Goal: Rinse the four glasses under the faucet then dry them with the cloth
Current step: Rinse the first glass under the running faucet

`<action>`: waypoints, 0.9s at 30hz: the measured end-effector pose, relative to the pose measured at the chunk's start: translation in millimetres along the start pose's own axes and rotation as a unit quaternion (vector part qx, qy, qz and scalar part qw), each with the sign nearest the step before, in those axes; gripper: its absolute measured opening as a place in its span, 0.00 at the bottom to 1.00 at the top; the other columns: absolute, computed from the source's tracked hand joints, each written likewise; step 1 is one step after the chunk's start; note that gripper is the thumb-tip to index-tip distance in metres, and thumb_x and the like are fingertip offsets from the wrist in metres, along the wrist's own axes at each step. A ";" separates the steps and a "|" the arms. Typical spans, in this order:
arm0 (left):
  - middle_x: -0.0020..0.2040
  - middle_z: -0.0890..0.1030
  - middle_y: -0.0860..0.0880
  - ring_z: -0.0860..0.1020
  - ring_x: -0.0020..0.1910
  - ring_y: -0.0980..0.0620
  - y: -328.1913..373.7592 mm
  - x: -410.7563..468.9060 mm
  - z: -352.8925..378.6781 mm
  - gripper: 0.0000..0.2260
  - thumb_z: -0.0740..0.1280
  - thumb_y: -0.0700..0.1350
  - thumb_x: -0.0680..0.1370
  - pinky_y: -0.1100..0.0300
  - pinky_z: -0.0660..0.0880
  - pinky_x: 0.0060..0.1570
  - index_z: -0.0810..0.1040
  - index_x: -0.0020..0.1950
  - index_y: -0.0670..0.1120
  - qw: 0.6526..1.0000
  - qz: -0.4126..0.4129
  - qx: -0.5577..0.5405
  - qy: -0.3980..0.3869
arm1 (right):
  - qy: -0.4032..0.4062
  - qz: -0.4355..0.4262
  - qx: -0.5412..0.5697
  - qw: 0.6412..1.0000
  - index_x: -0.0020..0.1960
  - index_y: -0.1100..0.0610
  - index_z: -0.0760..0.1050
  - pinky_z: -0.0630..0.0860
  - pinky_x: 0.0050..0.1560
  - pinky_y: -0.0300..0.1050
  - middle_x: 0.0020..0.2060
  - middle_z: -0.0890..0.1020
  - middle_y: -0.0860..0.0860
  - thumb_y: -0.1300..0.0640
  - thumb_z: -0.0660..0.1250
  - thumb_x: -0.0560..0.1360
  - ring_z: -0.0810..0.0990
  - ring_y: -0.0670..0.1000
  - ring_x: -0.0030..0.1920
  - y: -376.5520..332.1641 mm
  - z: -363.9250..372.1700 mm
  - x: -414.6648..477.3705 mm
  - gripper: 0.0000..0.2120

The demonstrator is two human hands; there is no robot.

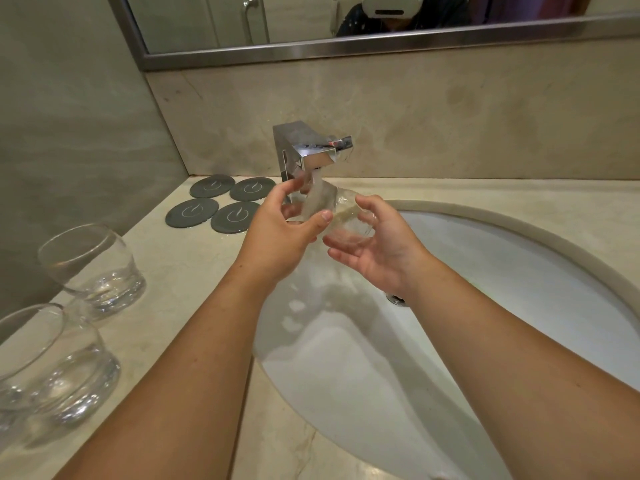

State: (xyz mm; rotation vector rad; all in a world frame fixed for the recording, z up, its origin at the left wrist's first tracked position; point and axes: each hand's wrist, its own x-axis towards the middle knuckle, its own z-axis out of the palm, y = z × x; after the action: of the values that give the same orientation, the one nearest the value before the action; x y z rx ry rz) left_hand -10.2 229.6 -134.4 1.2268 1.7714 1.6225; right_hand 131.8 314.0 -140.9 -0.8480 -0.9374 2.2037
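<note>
A clear glass (pixel 341 211) lies tilted on its side under the chrome faucet (pixel 311 157), and water runs from the spout onto it. My left hand (pixel 282 233) grips it from the left, thumb across the front. My right hand (pixel 374 247) cups it from the right and below, fingers curled round it. Two more clear glasses stand upright on the counter at the left: one (pixel 91 268) further back, the other (pixel 52 365) nearer, at the frame's left edge. No cloth is in view.
The white oval sink (pixel 502 278) fills the middle and right, its drain (pixel 396 299) partly hidden by my right wrist. Several dark round coasters (pixel 211 185) lie behind the glasses, left of the faucet. A beige stone counter (pixel 180 271), wall and mirror surround the sink.
</note>
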 end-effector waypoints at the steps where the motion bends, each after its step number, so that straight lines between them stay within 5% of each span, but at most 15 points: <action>1: 0.66 0.82 0.51 0.85 0.58 0.57 -0.5 0.3 0.1 0.28 0.79 0.46 0.79 0.54 0.84 0.58 0.73 0.77 0.55 1.000 -0.001 0.002 0.002 | 0.002 0.003 0.002 1.000 0.77 0.54 0.65 0.84 0.49 0.51 0.60 0.81 0.65 0.47 0.68 0.81 0.86 0.61 0.51 0.4 0.1 -0.4 0.28; 7: 0.63 0.82 0.55 0.84 0.53 0.66 0.1 -0.6 1.8 0.26 0.76 0.46 0.81 0.59 0.85 0.52 0.72 0.76 0.54 1.000 -0.005 0.000 -0.002 | 0.015 0.001 -0.004 1.000 0.74 0.54 0.66 0.83 0.53 0.52 0.53 0.80 0.62 0.47 0.69 0.81 0.85 0.60 0.49 1.4 1.8 -3.1 0.26; 10: 0.69 0.80 0.50 0.82 0.65 0.53 -2.2 1.4 1.3 0.23 0.75 0.46 0.82 0.65 0.82 0.46 0.71 0.73 0.57 1.000 -0.006 -0.004 -0.001 | 0.007 -0.008 -0.013 1.000 0.61 0.51 0.74 0.84 0.54 0.51 0.55 0.80 0.60 0.44 0.71 0.81 0.85 0.57 0.45 0.3 2.8 -4.4 0.14; 15: 0.72 0.79 0.51 0.79 0.70 0.53 -4.1 2.1 0.8 0.31 0.73 0.59 0.77 0.49 0.80 0.67 0.69 0.78 0.57 1.000 -0.011 0.014 0.010 | 0.003 -0.039 -0.100 0.994 0.57 0.42 0.77 0.85 0.52 0.52 0.61 0.81 0.58 0.35 0.71 0.77 0.83 0.52 0.37 3.4 2.9 -1.7 0.14; 19: 0.67 0.82 0.49 0.82 0.64 0.53 -3.6 4.1 -1.2 0.25 0.71 0.57 0.83 0.57 0.79 0.62 0.69 0.79 0.58 0.999 -0.017 0.024 0.015 | 0.002 -0.049 -0.145 0.988 0.59 0.44 0.78 0.85 0.48 0.53 0.61 0.83 0.58 0.29 0.69 0.75 0.83 0.53 0.38 4.3 2.6 -1.9 0.22; 21: 0.60 0.84 0.48 0.83 0.56 0.54 -3.3 4.5 -1.9 0.23 0.70 0.53 0.85 0.61 0.79 0.55 0.69 0.79 0.56 0.999 -0.034 0.008 0.019 | -0.002 -0.056 -0.139 0.989 0.62 0.48 0.80 0.84 0.50 0.54 0.58 0.83 0.56 0.32 0.71 0.75 0.82 0.53 0.41 4.5 2.6 -2.5 0.25; 23: 0.54 0.85 0.48 0.84 0.51 0.54 -4.2 4.5 -1.5 0.23 0.70 0.51 0.84 0.56 0.82 0.60 0.69 0.79 0.55 0.998 -0.057 -0.008 0.013 | -0.003 -0.065 -0.128 0.990 0.65 0.52 0.80 0.84 0.51 0.55 0.56 0.80 0.56 0.37 0.75 0.75 0.81 0.54 0.45 5.0 2.9 -2.5 0.25; 27: 0.59 0.84 0.41 0.85 0.55 0.47 -3.6 4.7 -0.5 0.19 0.71 0.50 0.84 0.48 0.82 0.65 0.71 0.74 0.57 0.995 -0.096 -0.020 -0.017 | -0.001 -0.080 -0.109 0.991 0.59 0.54 0.81 0.84 0.50 0.51 0.53 0.76 0.54 0.43 0.78 0.73 0.79 0.54 0.48 5.3 0.8 0.5 0.21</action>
State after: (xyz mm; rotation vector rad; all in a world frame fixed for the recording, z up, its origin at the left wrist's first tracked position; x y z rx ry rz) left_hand -14.1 233.5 -136.6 1.0258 1.7686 1.5100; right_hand 129.4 311.0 -144.7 -0.8364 -1.2196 1.9920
